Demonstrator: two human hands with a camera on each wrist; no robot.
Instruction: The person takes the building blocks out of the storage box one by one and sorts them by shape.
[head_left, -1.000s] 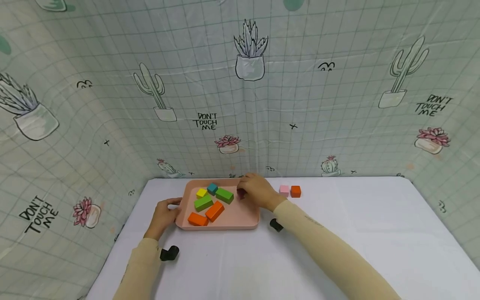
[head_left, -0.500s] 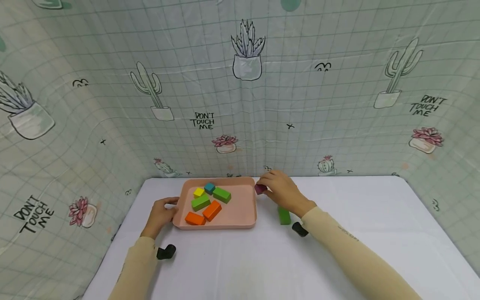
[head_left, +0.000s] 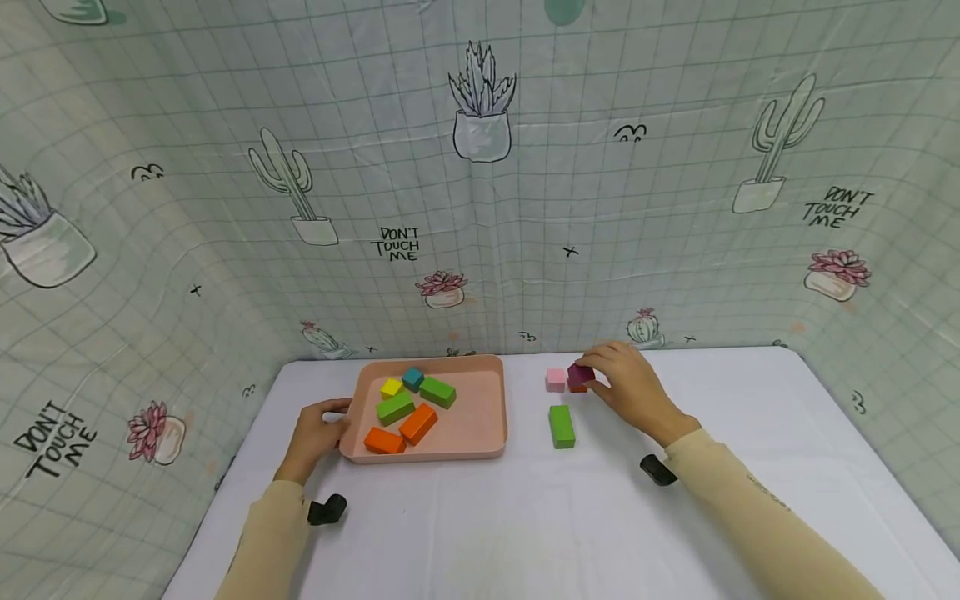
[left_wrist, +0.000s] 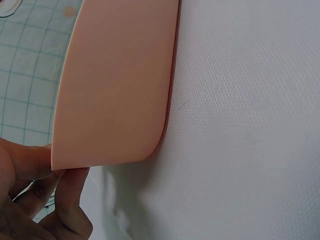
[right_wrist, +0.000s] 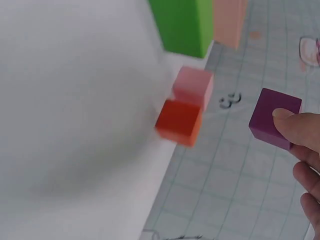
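My right hand [head_left: 628, 385] pinches a purple cube [right_wrist: 272, 117] between thumb and fingers. In the head view the cube overlaps an orange-red cube [right_wrist: 180, 122]; in the right wrist view it is held apart from it. Beside the orange-red cube stands a pink cube [head_left: 555, 380]. Nearer the front lies a green block [head_left: 562, 427]. On the left, my left hand [head_left: 315, 437] grips the rim of the pink tray [left_wrist: 115, 90], thumb and fingers at its edge. Inside the tray are a yellow cube [head_left: 392, 388], a blue cube [head_left: 413, 379], two green blocks [head_left: 437, 392] and two orange blocks [head_left: 418, 424].
A white-covered table [head_left: 487, 525] carries everything. Behind it hangs a gridded cloth [head_left: 570, 167] printed with cacti, which also runs along the left and right sides. A black wrist device [head_left: 327, 510] shows at the left wrist and another black device [head_left: 658, 470] at the right.
My right hand has carried the purple cube out of the tray and rightward to the orange-red cube. The green block on the table has come into view. My left hand stays at the tray.
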